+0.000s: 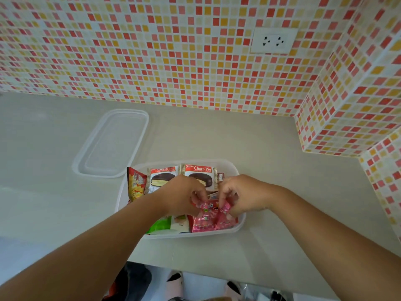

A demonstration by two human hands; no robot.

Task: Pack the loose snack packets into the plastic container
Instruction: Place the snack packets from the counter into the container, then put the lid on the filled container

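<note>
Nearest the camera, two bare forearms reach in from the bottom corners and meet over the container point(235, 170), a clear plastic tub that sits on the pale counter point(271, 153) close to its near edge.

To the far left of the tub, its clear lid point(112, 144) lies flat on the counter, just beside the tub's far left corner. Inside the tub, against the left wall, a red and yellow packet point(135, 183) stands on edge. Next to it along the far wall are two Choco Pie packets, the left one point(161, 177) partly covered by the left hand point(180, 196) and the right one point(200, 173) showing its label in full.

The left hand is closed, its fingertips pinching the left end of a pink packet point(209, 208) over the near right part of the tub. Below that hand, at the near wall, lies a green and white packet point(169, 224). To its right more pink packets point(204, 224) lie along the near wall. The right hand point(240, 194) is also closed, pinching the right end of the same pink packet.

Behind the counter is a wall of small red, orange and cream tiles point(173, 51), with a white socket point(273, 41) set in it toward the right.
</note>
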